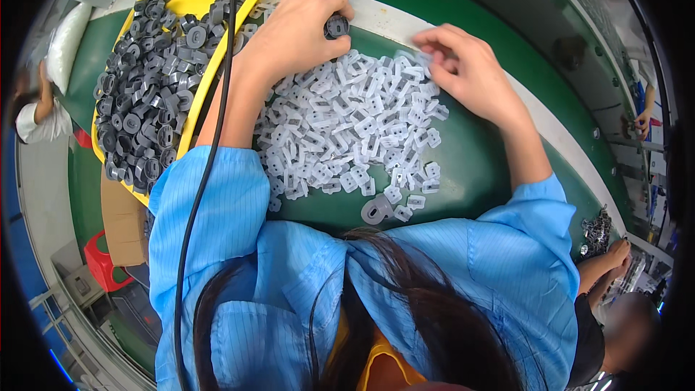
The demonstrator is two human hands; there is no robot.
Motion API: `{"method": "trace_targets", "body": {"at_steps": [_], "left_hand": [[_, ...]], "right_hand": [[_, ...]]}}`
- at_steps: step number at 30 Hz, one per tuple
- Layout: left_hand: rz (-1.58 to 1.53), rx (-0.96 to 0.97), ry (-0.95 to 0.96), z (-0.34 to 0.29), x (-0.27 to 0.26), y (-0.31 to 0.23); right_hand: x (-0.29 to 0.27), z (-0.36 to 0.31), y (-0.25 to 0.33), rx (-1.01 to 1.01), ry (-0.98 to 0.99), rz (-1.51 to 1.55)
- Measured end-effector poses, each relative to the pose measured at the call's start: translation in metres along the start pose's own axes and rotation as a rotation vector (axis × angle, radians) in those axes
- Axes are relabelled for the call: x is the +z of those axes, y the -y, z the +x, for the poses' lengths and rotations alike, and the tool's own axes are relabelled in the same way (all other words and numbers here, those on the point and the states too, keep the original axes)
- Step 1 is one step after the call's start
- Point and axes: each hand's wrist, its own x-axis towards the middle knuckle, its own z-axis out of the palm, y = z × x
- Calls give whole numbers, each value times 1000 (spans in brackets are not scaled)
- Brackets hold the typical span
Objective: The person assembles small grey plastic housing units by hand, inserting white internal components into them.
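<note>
My left hand (308,25) is closed round a dark grey round plastic part (337,26) with a slot in its face. It is above the far left edge of a heap of small translucent white plastic clips (347,119) on the green table. My right hand (467,69) is at the heap's far right edge, fingers curled in and slightly blurred. A translucent piece shows by its fingertips; whether they grip it is hidden. One grey plastic part (376,209) lies at the heap's near edge, close to my body.
A yellow tray (190,127) full of dark grey plastic parts (148,94) stands at my left. A black cable (210,166) hangs across the view over the tray and my left sleeve. A pale strip (387,18) borders the table's far side. Other people are at both sides.
</note>
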Motion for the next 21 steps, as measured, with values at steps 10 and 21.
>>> {"method": "trace_targets", "body": {"at_steps": [10,21], "left_hand": [[71,-79,-19,-11,-5,2],[104,-207,-174,-6,10,-11]], "right_hand": [[8,55,-11,79,-126,-28],[31,61,4,131,-109,-100]]}}
